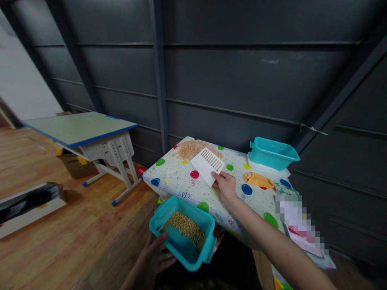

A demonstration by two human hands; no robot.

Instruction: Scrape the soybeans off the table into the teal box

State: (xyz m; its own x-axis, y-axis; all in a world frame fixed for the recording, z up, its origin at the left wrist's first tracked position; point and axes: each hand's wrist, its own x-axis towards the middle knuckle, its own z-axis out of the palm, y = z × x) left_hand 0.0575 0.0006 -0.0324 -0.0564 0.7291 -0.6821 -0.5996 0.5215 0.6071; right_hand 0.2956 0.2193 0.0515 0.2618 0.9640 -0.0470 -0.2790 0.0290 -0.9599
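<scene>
My right hand [225,186] pinches the near corner of a white slotted scraper [207,164] that lies flat on the dotted tablecloth [178,177]. The scraper's comb edge points at a pile of small tan grains [190,149] at the table's far corner. My left hand [155,257] supports a teal plastic tub [183,233] from underneath, below the table's near edge. The tub is tilted and holds a layer of yellow-tan beans [186,227].
A second teal tub [272,153] sits on a white lid at the far right of the table, with an orange cloth [258,180] beside it. Papers [299,229] lie at the right edge. A blue-edged desk [81,129] stands to the left on a wooden floor.
</scene>
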